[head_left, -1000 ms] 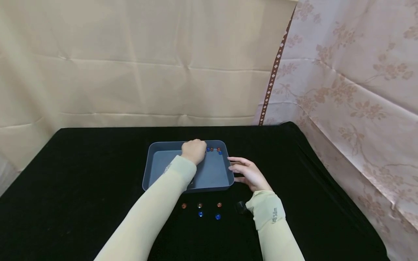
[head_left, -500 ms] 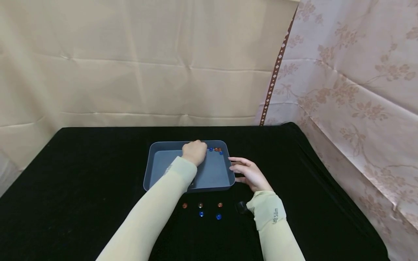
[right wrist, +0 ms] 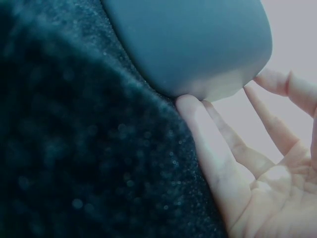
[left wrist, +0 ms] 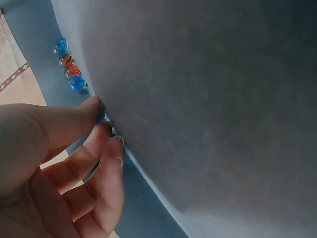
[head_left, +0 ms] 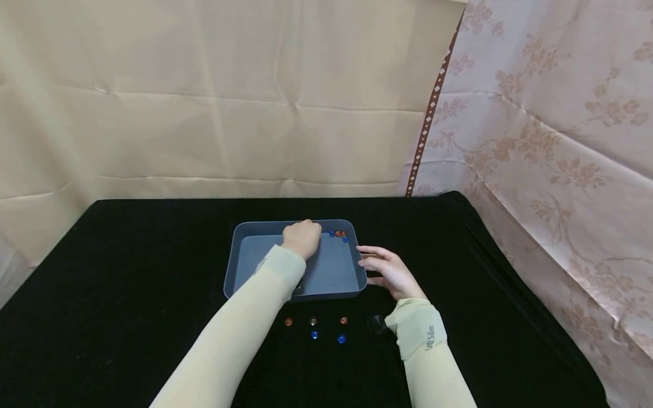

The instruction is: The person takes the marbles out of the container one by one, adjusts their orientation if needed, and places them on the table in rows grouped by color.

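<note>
A blue-grey tray (head_left: pixel 334 277) lies on the black cloth. Inside it my left hand (head_left: pixel 302 238) is at the far wall. The left wrist view shows its thumb and index finger pinching a blue marble (left wrist: pixel 100 116), mostly covered by the fingertips. Just right of that hand, blue marbles (head_left: pixel 332 233) and orange marbles (head_left: pixel 340 233) sit in a short row along the far wall, near the corner. Fingers spread, my right hand (head_left: pixel 391 272) touches the outside of the tray's right wall; in the right wrist view its thumb rests low against the tray's corner (right wrist: pixel 198 54).
In front of the tray lie loose orange marbles (head_left: pixel 288 322), a clear brownish marble (head_left: pixel 313 321) and blue marbles (head_left: pixel 341 339). A small black object (head_left: pixel 377 324) is beside the right wrist. A cream curtain (head_left: pixel 229 113) hangs behind the table, a floral one (head_left: pixel 541 130) at the right.
Inside the tray, the blue marble nearest my left hand and an orange one have rolled right, closing up the row. The left hand has shifted very slightly left; the right hand stays against the tray.
</note>
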A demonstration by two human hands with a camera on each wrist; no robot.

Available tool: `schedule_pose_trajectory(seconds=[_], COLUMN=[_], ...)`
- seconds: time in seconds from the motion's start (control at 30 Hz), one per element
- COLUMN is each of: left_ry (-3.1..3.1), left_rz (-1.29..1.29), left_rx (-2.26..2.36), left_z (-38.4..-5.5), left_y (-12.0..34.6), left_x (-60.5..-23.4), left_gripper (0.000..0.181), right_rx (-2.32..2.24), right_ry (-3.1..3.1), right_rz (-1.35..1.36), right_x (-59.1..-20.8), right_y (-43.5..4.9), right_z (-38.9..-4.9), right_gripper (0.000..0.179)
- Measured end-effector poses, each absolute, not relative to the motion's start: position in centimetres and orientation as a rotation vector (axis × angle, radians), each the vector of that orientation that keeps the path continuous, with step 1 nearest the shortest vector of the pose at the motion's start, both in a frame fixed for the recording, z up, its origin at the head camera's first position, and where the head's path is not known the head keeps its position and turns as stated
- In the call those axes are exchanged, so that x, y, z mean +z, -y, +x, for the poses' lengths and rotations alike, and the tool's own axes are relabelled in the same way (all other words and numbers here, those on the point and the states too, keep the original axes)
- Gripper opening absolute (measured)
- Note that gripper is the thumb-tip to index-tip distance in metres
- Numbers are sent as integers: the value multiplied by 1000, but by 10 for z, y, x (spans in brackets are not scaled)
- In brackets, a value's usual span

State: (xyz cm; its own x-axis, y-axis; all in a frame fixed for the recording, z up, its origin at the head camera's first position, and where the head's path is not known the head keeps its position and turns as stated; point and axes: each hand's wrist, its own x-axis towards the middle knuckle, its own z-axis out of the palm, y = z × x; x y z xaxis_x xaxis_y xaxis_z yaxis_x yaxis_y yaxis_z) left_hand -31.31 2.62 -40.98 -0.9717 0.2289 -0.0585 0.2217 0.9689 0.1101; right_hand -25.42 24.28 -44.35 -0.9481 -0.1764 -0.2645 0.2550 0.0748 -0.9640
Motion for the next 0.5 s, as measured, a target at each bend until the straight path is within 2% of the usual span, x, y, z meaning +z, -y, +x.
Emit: schedule_pose_trajectory(seconds=[0.27,0.5], left_ry=[-3025,-2999], left_rz=[326,273], left_rx=[286,499], left_z=[-313,-310], left_y=[-18,-11], left_x=[-409,-407], left_gripper=[16,22], right_rx=[-1943,-1940], right_ry=[-2051,-2052], right_rz=[88,93], right_x=[-444,-445], right_y=[-242,-241], right_z=[-255,-255], right_gripper=[45,46])
